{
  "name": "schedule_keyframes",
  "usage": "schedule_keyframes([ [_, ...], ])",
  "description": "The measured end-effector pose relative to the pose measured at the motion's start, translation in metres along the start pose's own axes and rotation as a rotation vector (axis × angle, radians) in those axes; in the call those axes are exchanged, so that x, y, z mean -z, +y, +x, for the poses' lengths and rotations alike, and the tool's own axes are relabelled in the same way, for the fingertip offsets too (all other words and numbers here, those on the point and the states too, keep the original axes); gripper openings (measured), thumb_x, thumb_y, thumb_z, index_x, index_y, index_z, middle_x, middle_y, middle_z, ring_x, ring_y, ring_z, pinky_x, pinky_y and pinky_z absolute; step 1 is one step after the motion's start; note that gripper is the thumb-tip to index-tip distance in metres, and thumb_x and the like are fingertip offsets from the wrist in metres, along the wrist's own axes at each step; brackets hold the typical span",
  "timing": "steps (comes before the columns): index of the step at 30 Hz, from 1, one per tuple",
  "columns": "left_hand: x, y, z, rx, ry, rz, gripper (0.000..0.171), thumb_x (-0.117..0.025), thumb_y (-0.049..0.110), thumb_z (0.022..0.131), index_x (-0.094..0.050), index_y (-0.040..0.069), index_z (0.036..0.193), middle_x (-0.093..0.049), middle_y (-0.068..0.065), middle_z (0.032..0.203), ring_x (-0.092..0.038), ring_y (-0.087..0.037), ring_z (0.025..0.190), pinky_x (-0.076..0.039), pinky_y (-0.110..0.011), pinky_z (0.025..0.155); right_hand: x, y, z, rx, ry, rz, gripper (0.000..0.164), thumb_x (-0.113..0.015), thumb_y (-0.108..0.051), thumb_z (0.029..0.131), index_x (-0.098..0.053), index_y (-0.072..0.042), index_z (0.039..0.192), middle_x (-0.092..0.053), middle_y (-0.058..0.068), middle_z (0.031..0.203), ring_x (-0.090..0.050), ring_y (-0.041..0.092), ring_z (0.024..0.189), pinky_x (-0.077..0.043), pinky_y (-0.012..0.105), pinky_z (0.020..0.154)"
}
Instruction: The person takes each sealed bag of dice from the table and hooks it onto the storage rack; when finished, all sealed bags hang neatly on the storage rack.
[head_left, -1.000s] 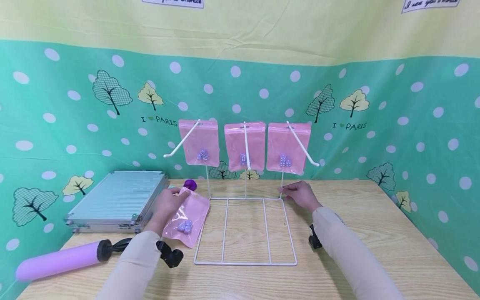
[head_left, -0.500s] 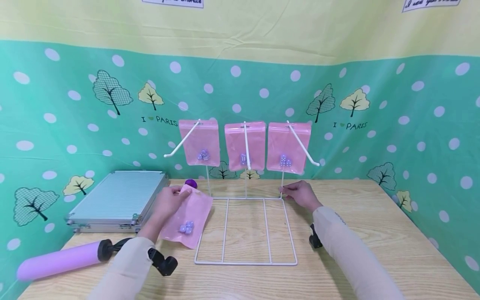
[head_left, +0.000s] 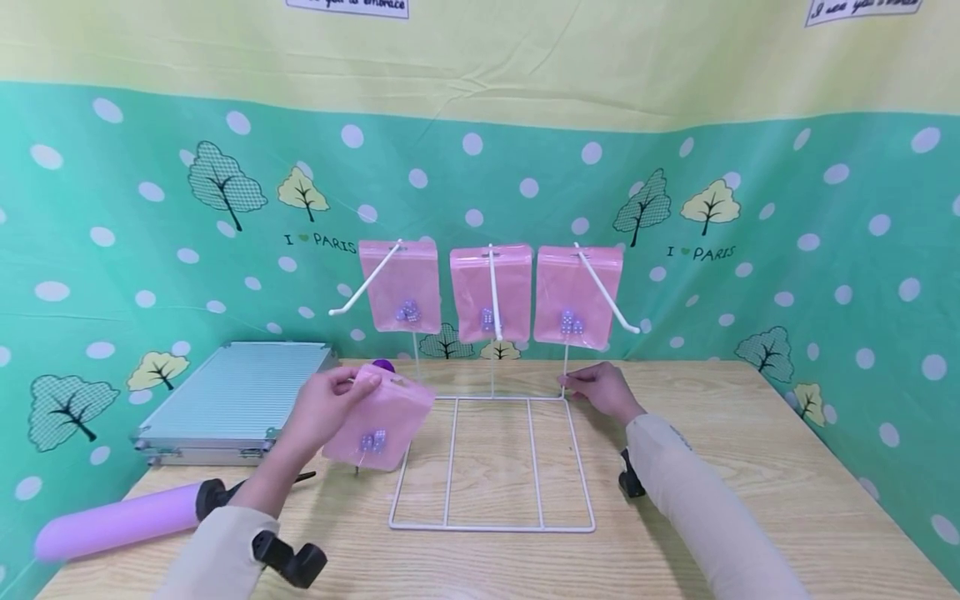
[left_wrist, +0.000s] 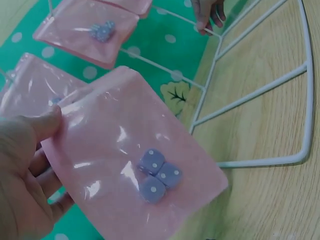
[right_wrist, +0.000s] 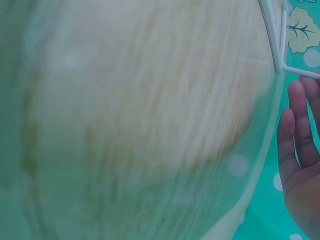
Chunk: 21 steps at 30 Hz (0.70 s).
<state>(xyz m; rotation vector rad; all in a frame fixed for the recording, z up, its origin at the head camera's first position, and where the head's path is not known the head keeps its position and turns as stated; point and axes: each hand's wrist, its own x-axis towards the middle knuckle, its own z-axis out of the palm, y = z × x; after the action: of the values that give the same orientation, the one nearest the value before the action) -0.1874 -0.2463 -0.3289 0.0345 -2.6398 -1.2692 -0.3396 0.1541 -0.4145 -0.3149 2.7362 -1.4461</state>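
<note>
In the head view my left hand pinches the top corner of a pink zip bag. Three lilac dice show through the bag's front in the left wrist view. The bag is off the table, tilted, beside the left edge of a white wire display rack. My right hand grips the rack's right upright near its base; in the right wrist view its fingers are partly cut off by the frame edge. Three similar pink bags hang on the rack's hooks: left bag, middle bag, right bag.
A pale blue ridged case lies at the back left. In front of it is a purple hand pump with a black end. A purple round thing peeks out behind the held bag. A patterned cloth hangs behind the wooden table.
The left hand has lifted the bag off the table and tilted it, its lower end rising. The left forearm has swung to the left. The right hand keeps its place on the rack.
</note>
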Motion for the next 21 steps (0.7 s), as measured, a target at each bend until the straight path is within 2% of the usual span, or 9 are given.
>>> schedule_keyframes([
  [3, 0.005, 0.005, -0.006, -0.06, 0.024, -0.014, 0.044, -0.066, 0.036, 0.101, -0.067, 0.0, 0.127, -0.074, -0.021, 0.108, -0.072, -0.03, 0.095, -0.058, -0.038, 0.082, 0.0, 0.0, 0.0, -0.007, 0.0, -0.005, 0.03, -0.07, -0.025, 0.099, -0.074, 0.002, 0.113, -0.076, 0.015, 0.104, -0.073, 0.02, 0.082, -0.059, 0.037, 0.082],
  [6, 0.009, 0.01, -0.012, -0.111, 0.05, -0.043, 0.038, -0.067, 0.034, 0.1, -0.071, 0.002, 0.121, -0.076, -0.015, 0.102, -0.071, -0.021, 0.089, -0.056, -0.031, 0.076, 0.0, 0.0, 0.0, -0.003, 0.002, 0.0, 0.031, -0.07, -0.024, 0.099, -0.074, 0.003, 0.113, -0.076, 0.015, 0.105, -0.073, 0.021, 0.082, -0.059, 0.038, 0.084],
  [8, 0.011, 0.014, -0.017, -0.14, 0.076, -0.081, 0.033, -0.069, 0.031, 0.1, -0.073, 0.002, 0.114, -0.076, -0.011, 0.093, -0.068, -0.014, 0.079, -0.054, -0.025, 0.068, 0.0, 0.0, -0.001, 0.001, 0.002, 0.007, 0.031, -0.07, -0.024, 0.099, -0.074, 0.003, 0.113, -0.076, 0.016, 0.106, -0.073, 0.022, 0.082, -0.059, 0.038, 0.084],
  [10, 0.013, 0.018, -0.021, -0.172, 0.108, -0.131, 0.027, -0.07, 0.027, 0.099, -0.074, 0.002, 0.108, -0.069, -0.005, 0.078, -0.059, -0.007, 0.068, -0.047, -0.022, 0.058, 0.0, 0.0, -0.001, 0.003, 0.002, 0.015, 0.031, -0.07, -0.024, 0.099, -0.074, 0.004, 0.113, -0.076, 0.016, 0.106, -0.073, 0.023, 0.082, -0.06, 0.038, 0.083],
  [14, 0.017, 0.026, -0.028, -0.266, 0.159, -0.213, 0.016, -0.071, 0.017, 0.098, -0.074, 0.002, 0.101, -0.048, 0.002, 0.062, -0.039, -0.009, 0.055, -0.032, -0.028, 0.046, 0.0, 0.0, -0.002, 0.008, -0.002, 0.012, 0.032, -0.07, -0.024, 0.099, -0.073, 0.004, 0.113, -0.076, 0.016, 0.106, -0.073, 0.023, 0.082, -0.06, 0.039, 0.083],
  [18, 0.021, 0.033, -0.034, -0.339, 0.198, -0.296, 0.007, -0.07, 0.008, 0.097, -0.076, 0.004, 0.099, -0.053, 0.004, 0.063, -0.038, -0.008, 0.053, -0.031, -0.03, 0.044, 0.001, 0.0, -0.002, 0.011, 0.001, 0.003, 0.032, -0.07, -0.025, 0.099, -0.074, 0.004, 0.113, -0.076, 0.017, 0.106, -0.073, 0.023, 0.083, -0.059, 0.04, 0.084],
  [21, 0.025, 0.039, -0.038, -0.37, 0.235, -0.353, 0.009, -0.07, 0.002, 0.096, -0.077, 0.007, 0.094, -0.057, 0.003, 0.064, -0.04, -0.008, 0.053, -0.032, -0.029, 0.043, 0.001, 0.0, -0.002, 0.016, 0.0, 0.0, 0.032, -0.07, -0.025, 0.099, -0.074, 0.004, 0.113, -0.076, 0.017, 0.106, -0.073, 0.023, 0.083, -0.059, 0.04, 0.084],
])
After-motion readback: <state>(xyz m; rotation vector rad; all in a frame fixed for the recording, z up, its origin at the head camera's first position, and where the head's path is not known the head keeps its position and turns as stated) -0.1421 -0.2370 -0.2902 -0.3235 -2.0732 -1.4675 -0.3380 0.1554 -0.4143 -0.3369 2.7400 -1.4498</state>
